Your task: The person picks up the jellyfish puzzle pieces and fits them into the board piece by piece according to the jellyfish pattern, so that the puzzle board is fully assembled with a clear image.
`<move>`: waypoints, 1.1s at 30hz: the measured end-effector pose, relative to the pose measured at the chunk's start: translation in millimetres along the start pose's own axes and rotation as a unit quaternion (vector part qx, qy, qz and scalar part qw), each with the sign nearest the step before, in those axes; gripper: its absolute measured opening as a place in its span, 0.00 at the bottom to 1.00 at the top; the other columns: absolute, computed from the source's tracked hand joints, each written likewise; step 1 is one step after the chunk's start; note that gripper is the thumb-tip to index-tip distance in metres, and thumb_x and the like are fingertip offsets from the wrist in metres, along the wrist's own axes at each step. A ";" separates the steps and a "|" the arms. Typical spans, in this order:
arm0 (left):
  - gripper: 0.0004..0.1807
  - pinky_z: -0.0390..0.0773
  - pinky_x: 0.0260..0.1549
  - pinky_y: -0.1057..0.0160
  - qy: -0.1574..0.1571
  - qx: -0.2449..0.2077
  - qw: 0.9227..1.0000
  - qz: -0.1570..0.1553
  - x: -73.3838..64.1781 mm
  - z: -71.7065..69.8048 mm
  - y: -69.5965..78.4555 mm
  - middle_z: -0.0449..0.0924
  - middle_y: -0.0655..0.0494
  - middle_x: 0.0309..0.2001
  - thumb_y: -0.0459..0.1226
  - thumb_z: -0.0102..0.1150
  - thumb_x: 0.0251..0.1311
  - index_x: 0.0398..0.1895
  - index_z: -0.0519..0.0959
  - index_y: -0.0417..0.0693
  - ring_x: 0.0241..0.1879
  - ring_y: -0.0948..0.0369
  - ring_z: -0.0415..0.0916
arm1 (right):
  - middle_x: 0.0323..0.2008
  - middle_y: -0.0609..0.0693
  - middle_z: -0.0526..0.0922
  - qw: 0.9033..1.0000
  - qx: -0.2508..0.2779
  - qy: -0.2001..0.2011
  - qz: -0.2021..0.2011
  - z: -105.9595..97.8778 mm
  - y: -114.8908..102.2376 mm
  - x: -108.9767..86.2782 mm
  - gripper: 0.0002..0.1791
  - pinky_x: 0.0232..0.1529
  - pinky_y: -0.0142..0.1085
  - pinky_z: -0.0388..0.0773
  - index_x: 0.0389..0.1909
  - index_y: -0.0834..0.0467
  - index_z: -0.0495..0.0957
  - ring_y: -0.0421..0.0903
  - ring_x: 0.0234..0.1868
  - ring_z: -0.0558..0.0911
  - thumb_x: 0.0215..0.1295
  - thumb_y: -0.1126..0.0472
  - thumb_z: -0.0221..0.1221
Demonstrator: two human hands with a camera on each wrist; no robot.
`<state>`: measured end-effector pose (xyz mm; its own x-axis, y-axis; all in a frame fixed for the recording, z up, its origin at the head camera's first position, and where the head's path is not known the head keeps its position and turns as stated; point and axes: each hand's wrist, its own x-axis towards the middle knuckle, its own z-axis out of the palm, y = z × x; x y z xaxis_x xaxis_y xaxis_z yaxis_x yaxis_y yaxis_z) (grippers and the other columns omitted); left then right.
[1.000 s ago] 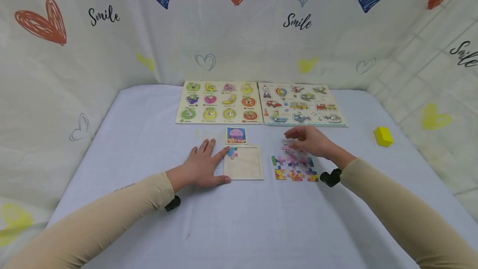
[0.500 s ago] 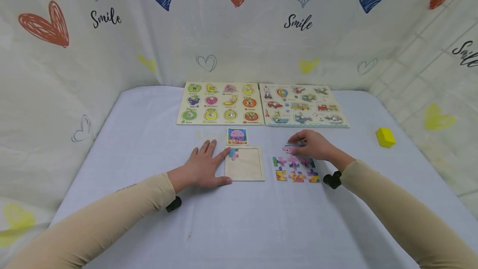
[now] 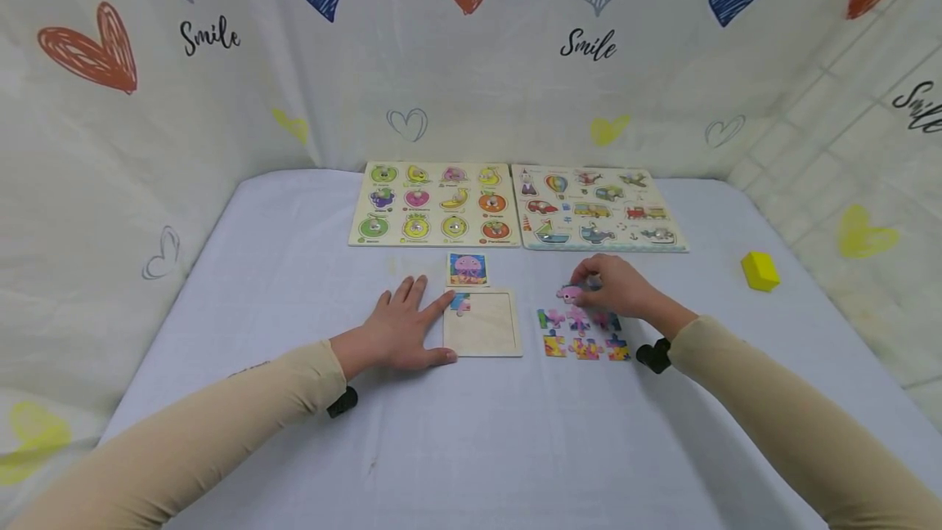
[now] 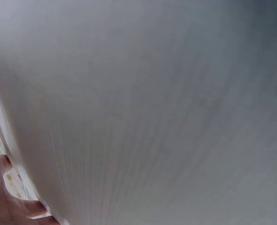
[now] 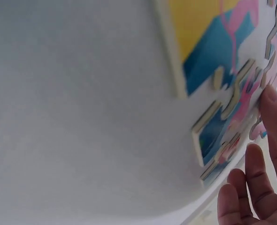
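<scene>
My left hand (image 3: 397, 332) lies spread on the table, its index fingertip at the upper left corner of a square wooden puzzle tray (image 3: 489, 330) and its thumb at the lower left. One blue and pink jigsaw piece (image 3: 459, 302) sits in the tray's upper left corner. To the right, my right hand (image 3: 618, 286) pinches a pink jigsaw piece (image 3: 569, 294) with an eye on it, between thumb and index finger. Below that hand lie rows of loose jigsaw pieces (image 3: 586, 348); the hand partly hides the top row. In the right wrist view, the thumb (image 5: 272, 101) is at the pink piece.
A small jellyfish picture card (image 3: 467, 269) lies just behind the tray. Farther back are a fruit puzzle board (image 3: 434, 221) and a vehicle puzzle board (image 3: 574, 223). A yellow block (image 3: 760, 271) stands at the right, near the table's edge.
My right hand has come down onto the top row of pieces, and its thumb and index finger have closed on the pink piece. The left hand stays at the tray.
</scene>
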<state>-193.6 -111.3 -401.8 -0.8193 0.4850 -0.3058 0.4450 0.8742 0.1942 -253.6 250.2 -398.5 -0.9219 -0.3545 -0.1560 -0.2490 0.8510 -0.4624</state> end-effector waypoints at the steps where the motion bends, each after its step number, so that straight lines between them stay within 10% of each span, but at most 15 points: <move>1: 0.50 0.53 0.72 0.31 0.000 0.000 1.000 0.000 0.1 0.1 0.0 0.42 0.33 0.81 0.68 0.54 0.64 0.83 0.51 0.59 0.80 0.35 0.41 | 0.45 0.56 0.86 1.000 0.003 0.000 0.004 0.2 -0.5 0.0 0.12 0.62 0.58 0.74 0.44 0.60 0.83 0.58 0.56 0.79 0.63 0.60 0.70; 17: 0.51 0.53 0.72 0.31 0.007 0.002 1.000 0.004 0.6 2.5 -2.1 0.42 0.33 0.81 0.68 0.54 0.64 0.83 0.50 0.60 0.80 0.36 0.42 | 0.42 0.52 0.85 0.997 0.076 -0.010 0.027 -3.7 -10.5 -2.4 0.07 0.49 0.41 0.77 0.43 0.58 0.83 0.48 0.43 0.80 0.68 0.62 0.66; 33: 0.51 0.54 0.72 0.31 0.007 0.005 1.000 0.005 1.0 3.5 -3.2 0.43 0.34 0.81 0.68 0.53 0.63 0.83 0.50 0.59 0.80 0.36 0.42 | 0.40 0.53 0.89 0.967 0.233 -0.050 0.085 14.3 -55.2 17.9 0.16 0.42 0.34 0.82 0.51 0.63 0.83 0.43 0.39 0.86 0.68 0.58 0.67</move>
<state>-194.6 -113.6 -405.9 -0.8201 0.4926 -0.2913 0.4562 0.8700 0.1870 -252.1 191.3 -388.3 -0.8988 -0.2798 -0.3374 0.0864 0.6415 -0.7622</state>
